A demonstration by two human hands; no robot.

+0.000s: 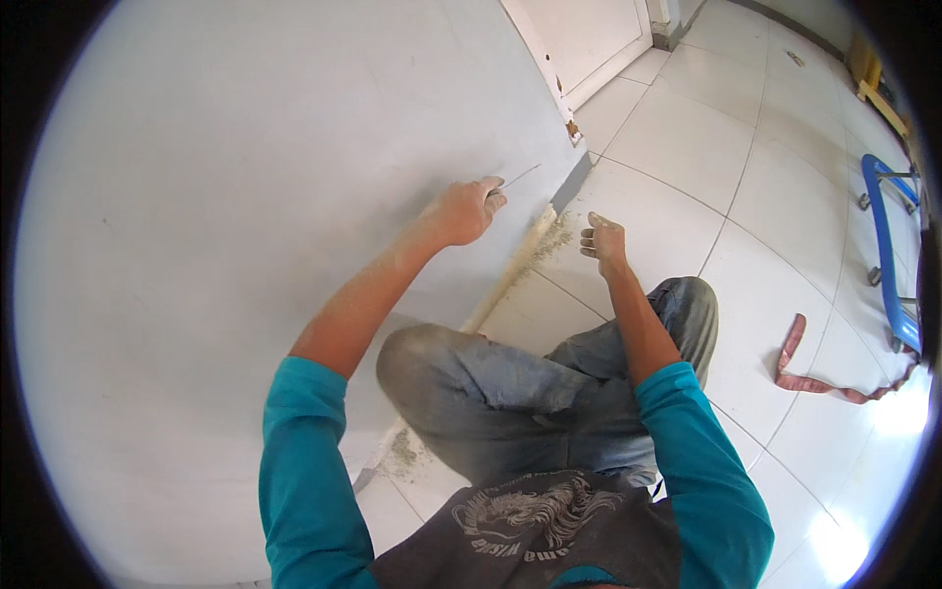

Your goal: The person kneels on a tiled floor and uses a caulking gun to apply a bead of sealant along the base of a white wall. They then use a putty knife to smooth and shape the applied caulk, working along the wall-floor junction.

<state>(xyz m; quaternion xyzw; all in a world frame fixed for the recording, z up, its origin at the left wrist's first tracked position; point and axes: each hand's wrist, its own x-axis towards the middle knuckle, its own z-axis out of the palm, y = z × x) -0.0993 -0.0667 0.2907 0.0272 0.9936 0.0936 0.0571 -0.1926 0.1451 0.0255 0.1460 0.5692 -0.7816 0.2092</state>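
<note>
Up against the pale wall [226, 187], my left hand [465, 212] is closed with thumb and forefinger pinched together. A thin dark straight piece [522, 177] extends from its fingertips along the wall; whether it is a slim tool or a mark on the wall I cannot tell. To the right, my right hand [605, 243] hangs above the floor with its fingers curled in, touching neither wall nor tiles. Nothing shows between its fingers. Below both hands, a rough cream strip [510, 270] runs along the wall's foot, with grey crumbly debris [555, 239] beside it.
A grey skirting piece [572, 183] ends near the chipped door frame [573, 129]. White floor tiles [687, 137] spread rightward. A reddish strap [810, 384] lies near a blue wheeled frame [883, 245]. My bent legs [471, 373] rest close to the wall.
</note>
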